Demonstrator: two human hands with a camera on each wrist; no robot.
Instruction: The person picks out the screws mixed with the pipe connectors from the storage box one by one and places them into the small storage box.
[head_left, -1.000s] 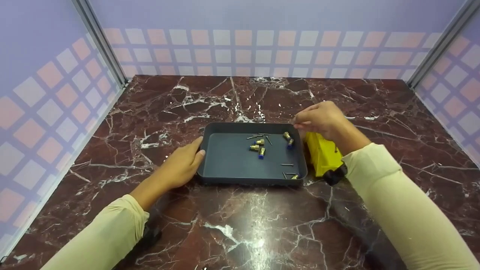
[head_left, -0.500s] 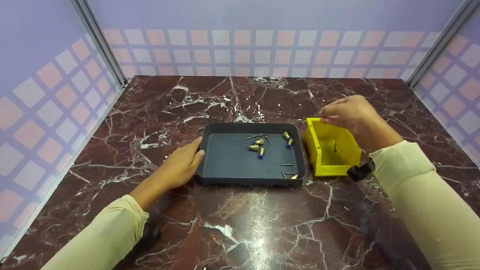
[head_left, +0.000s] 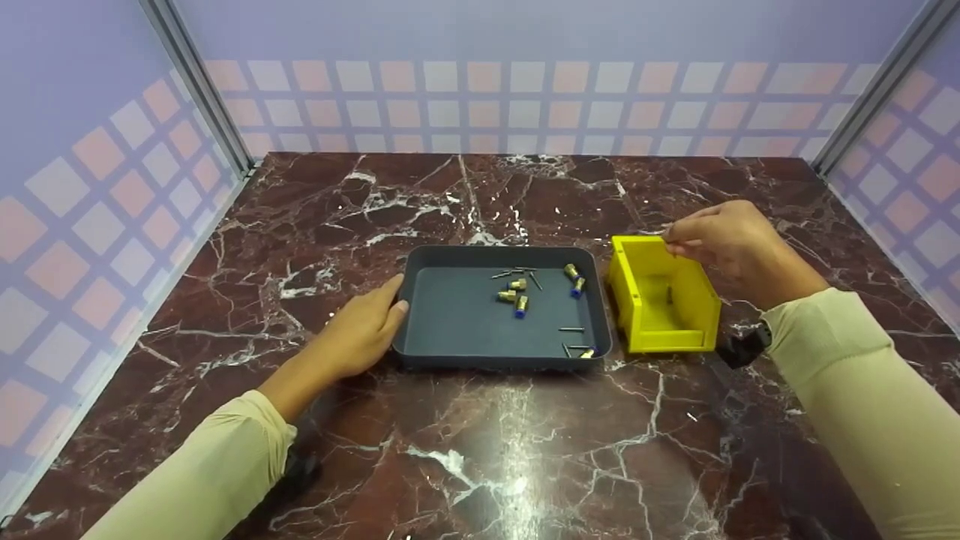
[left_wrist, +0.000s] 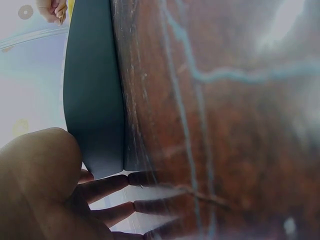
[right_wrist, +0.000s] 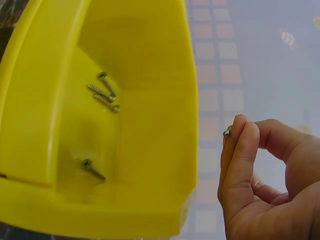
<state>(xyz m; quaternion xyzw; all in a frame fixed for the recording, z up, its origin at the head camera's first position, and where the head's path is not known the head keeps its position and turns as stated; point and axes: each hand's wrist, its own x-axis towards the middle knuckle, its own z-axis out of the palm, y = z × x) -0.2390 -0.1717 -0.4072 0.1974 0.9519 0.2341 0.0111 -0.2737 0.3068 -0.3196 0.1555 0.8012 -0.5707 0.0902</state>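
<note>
My right hand pinches a small screw between thumb and fingertips, beside and above the far right part of the yellow bin. Inside that bin lie several screws, plain in the right wrist view. Along the left end of the dark grey tray, my left hand rests with its thumb at the rim and its fingers against the outer side. Brass fittings with blue ends and several loose screws lie in the tray, mostly in its right half.
The bin stands close beside the tray's right end on a dark red marbled tabletop. Tiled-pattern panels enclose the back and both sides, with metal posts at the corners.
My right hand has moved right, from the tray's far right corner to the far right part of the bin, still pinching. The bin came into fuller view; my left hand stayed put.
</note>
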